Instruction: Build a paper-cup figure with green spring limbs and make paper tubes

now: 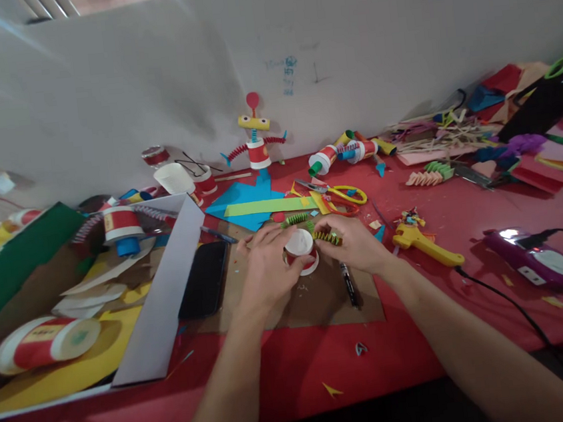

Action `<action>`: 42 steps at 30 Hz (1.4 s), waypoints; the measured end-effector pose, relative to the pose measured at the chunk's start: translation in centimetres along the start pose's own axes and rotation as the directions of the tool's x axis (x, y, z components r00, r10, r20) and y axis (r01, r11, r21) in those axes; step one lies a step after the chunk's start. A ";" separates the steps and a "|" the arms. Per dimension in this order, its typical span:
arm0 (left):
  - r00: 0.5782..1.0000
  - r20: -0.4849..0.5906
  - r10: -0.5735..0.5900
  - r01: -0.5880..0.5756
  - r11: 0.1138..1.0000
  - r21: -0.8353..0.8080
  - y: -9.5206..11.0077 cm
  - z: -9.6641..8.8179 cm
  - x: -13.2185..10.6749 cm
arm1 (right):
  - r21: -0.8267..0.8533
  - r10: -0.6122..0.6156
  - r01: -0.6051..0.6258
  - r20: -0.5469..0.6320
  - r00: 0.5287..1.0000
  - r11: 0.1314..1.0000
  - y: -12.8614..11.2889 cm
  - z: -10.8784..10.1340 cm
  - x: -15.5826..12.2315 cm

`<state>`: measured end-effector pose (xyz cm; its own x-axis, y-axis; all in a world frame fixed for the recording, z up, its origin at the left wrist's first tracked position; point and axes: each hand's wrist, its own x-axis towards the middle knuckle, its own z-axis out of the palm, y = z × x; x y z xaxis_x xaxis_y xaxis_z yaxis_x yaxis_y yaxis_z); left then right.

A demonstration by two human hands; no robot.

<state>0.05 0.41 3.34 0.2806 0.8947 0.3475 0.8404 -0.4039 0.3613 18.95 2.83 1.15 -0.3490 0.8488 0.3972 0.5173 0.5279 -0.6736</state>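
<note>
A paper cup (301, 241), white with a red band, stands bottom up on a brown cardboard sheet (292, 314). My left hand (269, 260) grips it from the left, thumb across its front. On the right, my right hand (349, 241) pinches a green folded paper strip (325, 236) against the cup's side. Another green folded strip (296, 219) shows behind the cup. Just beyond lie a flat light-green paper strip (265, 206) and blue paper (239, 192). A black marker (348, 286) rests on the cardboard below my right hand.
Yellow-handled scissors (347, 192) lie behind my hands. A yellow glue gun (429, 246) and purple power strip (538, 258) with cords are at right. A phone (204, 279) and a box (142, 319) holding cups stand left. A paper-cup figure (258, 153) stands by the wall.
</note>
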 end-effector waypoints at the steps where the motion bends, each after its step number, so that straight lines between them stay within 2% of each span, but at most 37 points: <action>1: 1.000 -0.003 -0.003 0.003 1.000 0.004 0.0 0.0 0.0 | 0.007 0.007 -0.007 0.005 1.000 1.000 0.0 0.0 0.1; 6: 1.000 -0.016 0.004 -0.003 1.000 0.014 -0.1 0.1 -0.1 | 0.021 0.007 -0.007 0.003 1.000 1.000 0.1 0.2 0.2; 14: 1.000 -0.015 0.002 -0.002 1.000 0.013 -0.2 0.1 0.0 | 0.044 -0.062 0.062 -0.009 0.998 0.997 0.6 0.3 0.2; 20: 1.000 -0.008 0.005 -0.005 1.000 0.000 -0.2 0.1 -0.3 | 0.002 -0.041 0.041 0.040 0.998 0.999 0.6 -1.1 -0.9; 23: 0.999 -0.051 -0.008 0.008 1.000 -0.006 -0.5 -0.3 -0.4 | 0.024 -0.013 0.014 -0.063 0.998 1.000 1.0 -2.2 -1.5; 25: 0.994 -0.109 -0.020 0.015 0.999 -0.039 -0.9 -0.7 -0.3 | 0.085 0.050 -0.032 -0.209 0.977 0.996 1.5 -2.7 -1.7; 26: 0.988 -0.156 -0.022 0.012 0.998 -0.066 -1.1 -0.9 -0.3 | 0.128 0.096 -0.061 -0.293 0.951 0.990 1.7 -2.8 -1.7; 28: 0.955 -0.294 -0.027 -0.014 0.991 -0.134 -1.4 -1.5 -0.3 | 0.216 0.197 -0.108 -0.448 0.872 0.970 2.1 -3.0 -1.7; 29: 0.925 -0.378 -0.036 -0.032 0.985 -0.171 -1.4 -1.9 -0.3 | 0.252 0.238 -0.123 -0.504 0.830 0.960 2.1 -3.0 -1.8; 31: 0.835 -0.546 -0.077 -0.070 0.968 -0.243 -1.1 -2.8 -0.9 | 0.292 0.291 -0.144 -0.564 0.773 0.946 1.7 -3.1 -2.2; 33: 0.714 -0.684 -0.150 -0.087 0.950 -0.299 -0.5 -3.6 -2.0 | 0.280 0.292 -0.150 -0.583 0.758 0.948 0.8 -3.3 -3.3; 34: 0.661 -0.727 -0.183 -0.087 0.945 -0.316 -0.1 -3.9 -2.9 | 0.255 0.274 -0.149 -0.580 0.767 0.955 0.2 -3.4 -4.1; 35: 0.630 -0.749 -0.206 -0.081 0.941 -0.327 0.3 -4.1 -4.0 | 0.217 0.246 -0.146 -0.564 0.788 0.965 -0.5 -3.4 -5.0; 36: 0.635 -0.742 -0.214 -0.067 0.942 -0.329 0.7 -4.1 -5.2 | 0.171 0.208 -0.136 -0.531 0.822 0.976 -1.2 -3.2 -6.1; 37: 0.680 -0.704 -0.205 -0.049 0.945 -0.323 1.1 -3.9 -6.6 | 0.119 0.164 -0.122 -0.470 0.867 0.985 -1.9 -3.0 -7.4; 39: 0.833 -0.537 -0.132 -0.038 0.955 -0.295 1.9 -2.8 -9.7 | -0.001 0.067 -0.071 -0.296 0.953 0.998 -3.1 -2.0 -10.1; 40: 0.897 -0.438 -0.057 -0.069 0.962 -0.265 2.2 -2.0 -11.4 | -0.067 0.031 -0.046 -0.203 0.979 0.997 -3.7 -1.3 -11.4; 41: 0.939 -0.343 0.008 -0.089 0.971 -0.220 2.6 -1.1 -13.0 | -0.133 -0.001 -0.016 -0.127 0.992 0.991 -4.1 -0.6 -12.8; 42: 0.960 -0.275 0.054 -0.101 0.982 -0.158 2.9 -0.1 -14.6 | -0.195 -0.029 0.013 -0.079 0.996 0.981 -4.5 0.1 -14.0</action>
<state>-1.64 -13.83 -0.54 0.1873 0.7843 0.5915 0.7241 -0.5171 0.4563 21.41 -11.46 -1.41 -0.3014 0.8328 0.4644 0.6548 0.5348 -0.5341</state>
